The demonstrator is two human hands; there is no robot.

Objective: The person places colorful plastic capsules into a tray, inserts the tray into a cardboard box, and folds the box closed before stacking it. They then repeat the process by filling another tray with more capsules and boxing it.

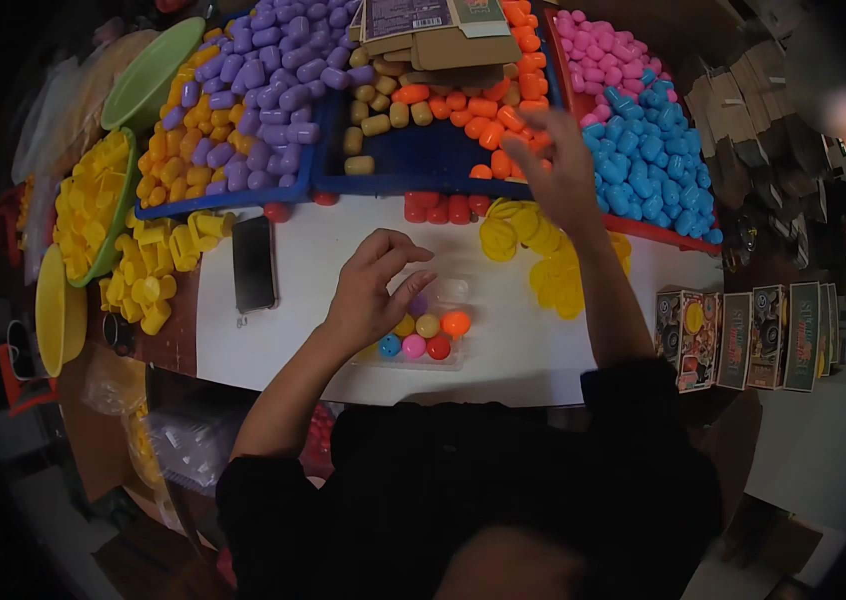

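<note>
My left hand [375, 290] hovers over a clear plastic tray [368, 362] on the white table, thumb and fingers apart with nothing visible between them. In the tray sit several rounded pieces, among them a blue one [390, 346], a pink one [414, 346], a red one [438, 347] and an orange one [456, 323]. A purple piece [417, 303] shows partly, beside my left fingers. My right hand [558, 165] reaches to the right edge of the orange capsules [491, 135], its fingers spread; nothing held shows between them.
Purple capsules [288, 97] and blue capsules [648, 155] fill bins at the back. Flattened cardboard boxes [453, 48] lie over the middle bin. Yellow discs [556, 283] lie right of the tray. A phone [254, 263] and yellow cups [148, 285] lie left; printed boxes [768, 335] stand right.
</note>
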